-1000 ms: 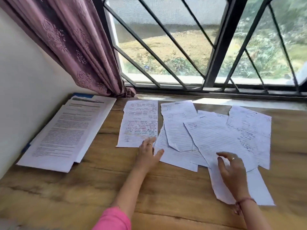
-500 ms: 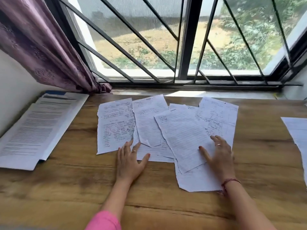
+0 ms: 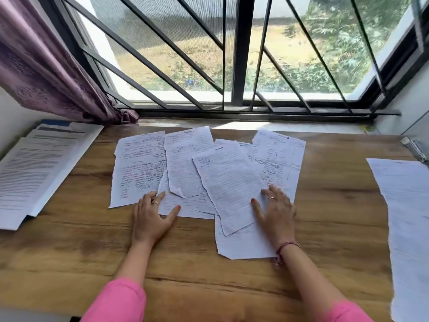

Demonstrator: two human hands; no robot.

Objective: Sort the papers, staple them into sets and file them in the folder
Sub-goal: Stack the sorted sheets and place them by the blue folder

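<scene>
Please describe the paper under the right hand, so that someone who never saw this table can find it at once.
Look at the wooden table below the window, at the loose handwritten sheets in its middle. The sheet lies on top of that heap, tilted, its near edge under the right hand. Unlike its neighbours, nothing covers it, and its lines look faint.

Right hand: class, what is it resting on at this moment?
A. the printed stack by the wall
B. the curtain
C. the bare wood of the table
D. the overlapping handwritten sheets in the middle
D: the right hand lies flat with spread fingers on the handwritten sheets in the middle of the table.
</scene>
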